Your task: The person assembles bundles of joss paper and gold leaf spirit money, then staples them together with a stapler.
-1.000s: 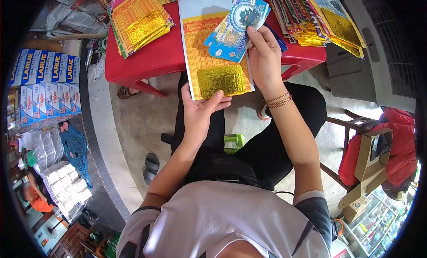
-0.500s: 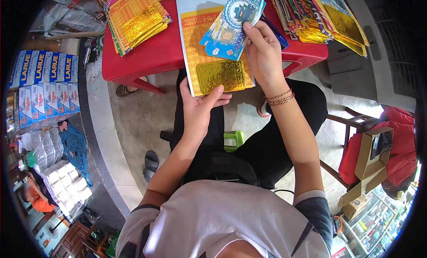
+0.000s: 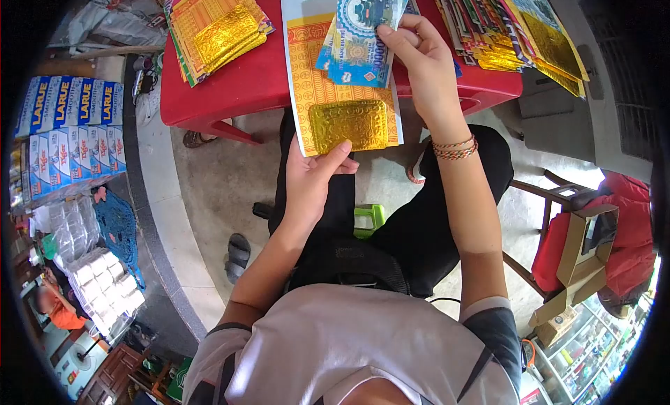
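Note:
My left hand pinches the lower edge of an orange and yellow printed sheet with a white border. Its thumb presses on a gold foil rectangle lying over the sheet's lower part. Between the thumb and fingers of my right hand is a small fan of blue printed notes, held over the upper part of the sheet, above the foil. The sheet's upper part lies over the edge of a red table.
Stacked papers with gold foil lie on the table's left; a larger paper stack overhangs its right. A red-draped chair with an open cardboard box stands right. Beer cartons are left. A person in orange is lower left.
The blue notes have turned more upright and moved slightly left over the sheet. My right hand has shifted a little to the right. The sheet and foil sit slightly lower.

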{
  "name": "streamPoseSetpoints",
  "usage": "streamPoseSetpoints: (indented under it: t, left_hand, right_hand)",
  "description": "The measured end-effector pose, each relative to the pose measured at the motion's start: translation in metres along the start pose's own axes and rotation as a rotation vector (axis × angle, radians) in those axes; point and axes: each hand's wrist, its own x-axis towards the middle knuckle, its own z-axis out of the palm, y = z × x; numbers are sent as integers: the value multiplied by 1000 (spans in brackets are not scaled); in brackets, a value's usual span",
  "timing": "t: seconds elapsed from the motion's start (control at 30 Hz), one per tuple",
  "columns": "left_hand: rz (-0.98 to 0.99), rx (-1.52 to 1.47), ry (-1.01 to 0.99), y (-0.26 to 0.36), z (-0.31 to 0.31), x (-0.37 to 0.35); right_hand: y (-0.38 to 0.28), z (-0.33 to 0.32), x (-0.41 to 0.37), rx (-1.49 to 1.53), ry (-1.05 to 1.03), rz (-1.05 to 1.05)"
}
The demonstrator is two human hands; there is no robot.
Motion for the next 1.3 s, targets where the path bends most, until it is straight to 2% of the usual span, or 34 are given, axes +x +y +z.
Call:
streamPoseSetpoints:
  t: [0.37,0.47,0.53,0.57,0.63,0.67,0.73,0.8,0.83,0.9,0.93,1.0,1.13,1.3]
  left_hand:
    - [-28,-55,-58,5,-17,-6]
    - [5,-23,43,11,-23,-12]
    - [102,309,293,12,-34,-12]
    - [105,309,293,15,-39,-10]
    - [513,537,438,23,-48,0]
    - [519,536,438,30,-50,7]
    - [468,544,226,56,-45,21]
    - [693,476,156,77,-16,41]
    - [701,476,154,83,-6,53]
    - [760,398,-17,92,10,76]
    - [774,397,-24,95,16,86]
    - [464,263,-143,98,23,99]
    - [358,158,-152,90,27,105]
    - [345,146,-108,82,19,109]
  right_hand:
    - [7,-4,12,-54,-33,36]
    - [4,-3,11,-25,-28,73]
    - [3,-3,10,-43,-29,60]
    - [2,-3,10,-63,-30,47]
    - [3,-4,11,-54,-19,21]
    - [3,-3,11,-44,-7,1]
    - [-1,-1,9,-18,-19,-2]
    - [-4,-1,10,7,-31,-10]
    - [-3,-2,10,-23,-45,-12]
    - [-3,-3,11,-54,-59,-28]
    - [-3,-4,11,-91,-78,-32]
    - [-6,-2,11,-95,-97,-21]
    - [-8,-3,11,-105,-120,-5]
    - [-7,-1,11,-106,-85,21]
